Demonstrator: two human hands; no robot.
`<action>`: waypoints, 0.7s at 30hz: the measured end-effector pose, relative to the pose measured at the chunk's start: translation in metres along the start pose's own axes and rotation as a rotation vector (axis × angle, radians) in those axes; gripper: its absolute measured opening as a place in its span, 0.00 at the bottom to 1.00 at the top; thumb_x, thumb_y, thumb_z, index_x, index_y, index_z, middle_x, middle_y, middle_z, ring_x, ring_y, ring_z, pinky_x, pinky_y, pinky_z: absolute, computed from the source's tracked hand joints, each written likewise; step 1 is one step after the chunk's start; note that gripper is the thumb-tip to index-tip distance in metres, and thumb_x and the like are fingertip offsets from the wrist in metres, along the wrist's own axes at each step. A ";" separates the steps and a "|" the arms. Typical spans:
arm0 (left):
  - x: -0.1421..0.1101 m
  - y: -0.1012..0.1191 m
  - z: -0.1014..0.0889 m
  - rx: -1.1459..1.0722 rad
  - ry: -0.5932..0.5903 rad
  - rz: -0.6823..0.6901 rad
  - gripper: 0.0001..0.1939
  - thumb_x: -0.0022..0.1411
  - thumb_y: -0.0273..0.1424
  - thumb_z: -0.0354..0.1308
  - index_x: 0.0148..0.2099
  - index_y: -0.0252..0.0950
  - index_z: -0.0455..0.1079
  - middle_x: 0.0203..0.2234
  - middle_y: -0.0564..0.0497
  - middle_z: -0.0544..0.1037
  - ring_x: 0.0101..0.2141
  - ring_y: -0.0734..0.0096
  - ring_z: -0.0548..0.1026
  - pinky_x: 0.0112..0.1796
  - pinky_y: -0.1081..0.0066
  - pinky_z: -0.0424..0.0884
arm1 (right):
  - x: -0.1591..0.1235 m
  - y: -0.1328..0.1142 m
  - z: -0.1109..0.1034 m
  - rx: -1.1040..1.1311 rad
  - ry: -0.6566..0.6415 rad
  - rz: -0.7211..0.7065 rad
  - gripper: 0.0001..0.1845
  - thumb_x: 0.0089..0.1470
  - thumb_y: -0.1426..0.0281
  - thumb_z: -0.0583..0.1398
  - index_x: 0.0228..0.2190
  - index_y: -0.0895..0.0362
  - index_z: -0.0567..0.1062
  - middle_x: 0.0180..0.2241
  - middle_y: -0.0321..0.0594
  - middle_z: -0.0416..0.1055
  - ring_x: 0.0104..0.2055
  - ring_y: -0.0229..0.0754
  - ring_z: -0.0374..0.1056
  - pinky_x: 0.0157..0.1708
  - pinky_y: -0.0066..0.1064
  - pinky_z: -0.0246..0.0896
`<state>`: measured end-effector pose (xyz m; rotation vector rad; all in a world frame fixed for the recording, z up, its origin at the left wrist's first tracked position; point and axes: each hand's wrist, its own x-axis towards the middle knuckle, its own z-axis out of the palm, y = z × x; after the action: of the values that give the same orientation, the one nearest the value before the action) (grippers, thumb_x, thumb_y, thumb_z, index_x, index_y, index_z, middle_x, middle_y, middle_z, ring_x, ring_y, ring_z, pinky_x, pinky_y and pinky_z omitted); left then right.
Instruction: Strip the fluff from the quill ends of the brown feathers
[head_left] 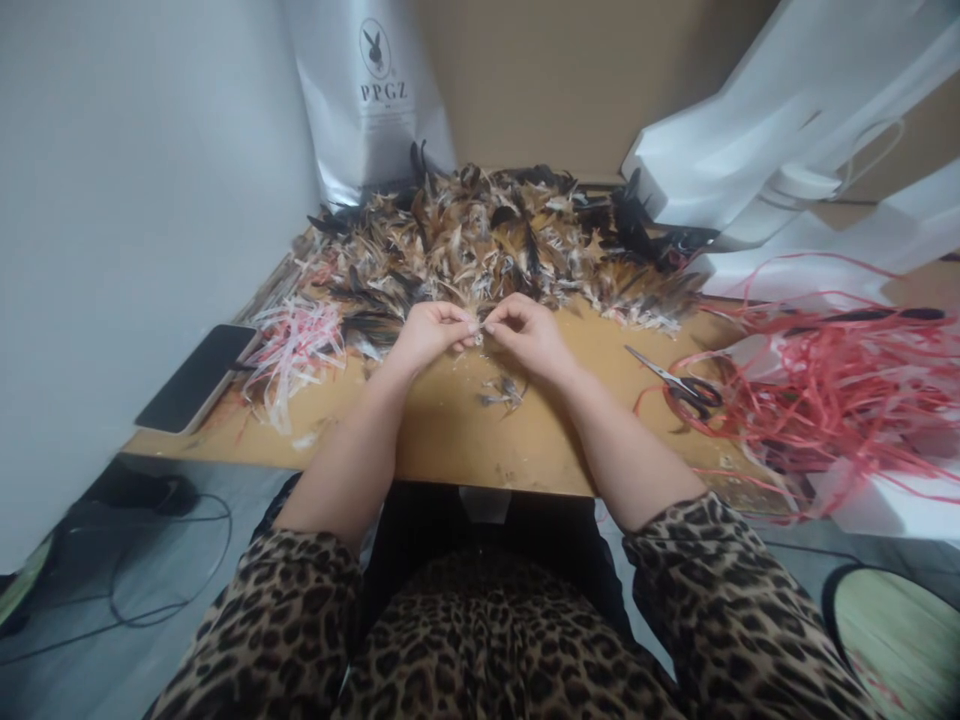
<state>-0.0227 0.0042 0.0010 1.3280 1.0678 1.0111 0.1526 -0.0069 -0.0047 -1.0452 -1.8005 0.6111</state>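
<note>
My left hand point(433, 333) and my right hand point(527, 335) meet over the table, fingertips almost touching. Both are closed in a pinch. Pale quill ends of a feather point(478, 340) poke out below my left fingertips. Whatever my right thumb and forefinger pinch is too small to make out. Directly beyond my hands spreads a large heap of brown, black and cream feathers point(480, 235). A few loose feather scraps point(502, 392) lie on the tabletop just nearer to me than my hands.
Scissors point(679, 382) lie right of my hands, beside a tangle of red plastic strips point(862, 390). At left are pink and white strips point(296, 345) and a dark-screened phone point(196, 378). A white printed bag point(375, 110) stands behind the wooden table point(442, 440).
</note>
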 end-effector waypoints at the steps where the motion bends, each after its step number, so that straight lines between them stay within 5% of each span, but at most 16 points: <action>1: 0.000 0.000 -0.001 -0.013 0.008 -0.011 0.10 0.44 0.29 0.68 0.28 0.28 0.72 0.18 0.48 0.76 0.20 0.77 0.73 0.23 0.78 0.67 | 0.000 -0.001 0.000 0.009 -0.015 -0.003 0.03 0.47 0.71 0.61 0.24 0.58 0.74 0.27 0.37 0.67 0.31 0.37 0.63 0.34 0.31 0.59; 11: 0.002 -0.004 -0.003 -0.195 -0.002 -0.175 0.10 0.41 0.24 0.67 0.29 0.28 0.71 0.18 0.50 0.75 0.20 0.80 0.72 0.23 0.80 0.67 | -0.002 0.003 0.004 0.014 -0.117 -0.072 0.04 0.46 0.70 0.62 0.24 0.58 0.75 0.28 0.39 0.68 0.32 0.38 0.64 0.35 0.33 0.60; 21: -0.001 -0.006 0.002 -0.008 -0.043 -0.023 0.12 0.40 0.25 0.68 0.30 0.30 0.72 0.18 0.53 0.73 0.19 0.81 0.68 0.23 0.78 0.64 | -0.001 0.010 0.007 0.159 -0.044 0.166 0.07 0.46 0.67 0.60 0.28 0.59 0.74 0.26 0.37 0.70 0.27 0.35 0.62 0.31 0.29 0.59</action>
<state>-0.0209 0.0024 -0.0053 1.3229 1.0438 0.9649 0.1503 -0.0026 -0.0154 -1.0857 -1.6829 0.8708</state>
